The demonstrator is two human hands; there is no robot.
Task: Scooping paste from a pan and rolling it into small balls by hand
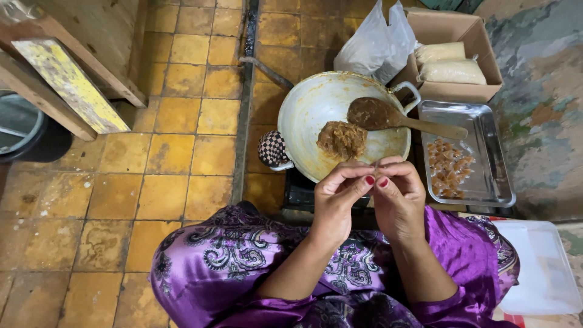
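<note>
Head view. Both hands meet at the centre of the frame, above the lap. The left hand (337,195) and right hand (398,197) press their fingertips together, pinched on something too small to identify; it sits between the thumbs and forefingers.

The brown paste (342,140) lies at 12 o'clock from the hands, in the pale wok (310,109), just beyond the fingertips. The left hand is slightly nearer to it.

A wooden spatula (398,118) rests in the wok, its long axis running from 9 to 3 o'clock, handle toward the metal tray (486,152). The tray, at 2 o'clock from the right hand, holds small wrapped pieces (447,168). A cardboard box (449,27) stands beyond it.
</note>
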